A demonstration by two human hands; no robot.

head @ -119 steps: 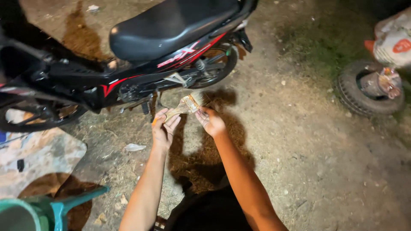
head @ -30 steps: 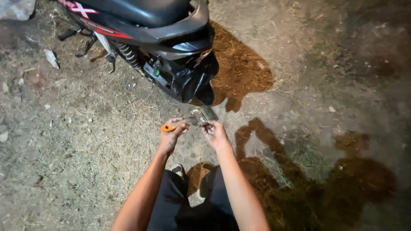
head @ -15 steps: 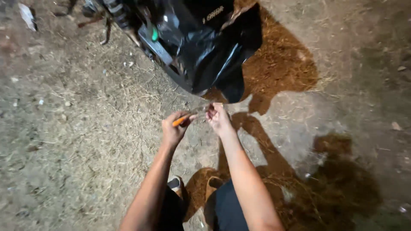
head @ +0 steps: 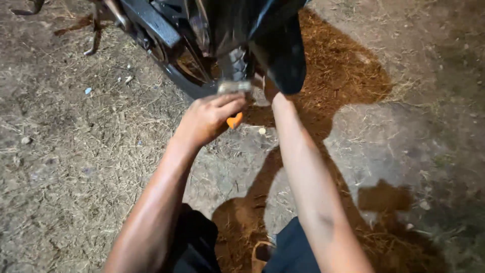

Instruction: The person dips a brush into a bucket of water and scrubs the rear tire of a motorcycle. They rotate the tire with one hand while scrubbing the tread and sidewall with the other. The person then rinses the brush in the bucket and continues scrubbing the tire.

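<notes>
My left hand (head: 208, 119) is closed around a tool with an orange handle (head: 234, 121), whose end sticks out below my fingers. It is held up against the rear of a black motorcycle, just under its rear tyre (head: 233, 64) and a small metal part (head: 234, 86). My right hand reaches behind the black rear mudguard (head: 281, 58); only the wrist (head: 279, 101) shows, and the hand itself is hidden.
The ground is bare dirt with dry straw (head: 101, 136) and a dark wet patch (head: 338, 65) on the right. The motorcycle's stand (head: 93, 35) is at the upper left. My knees and a sandal (head: 260, 255) are at the bottom edge.
I have moved in close to the motorcycle's rear. Both hands have gone from open air in front of me up to the wheel and mudguard; the right hand has slipped behind the mudguard.
</notes>
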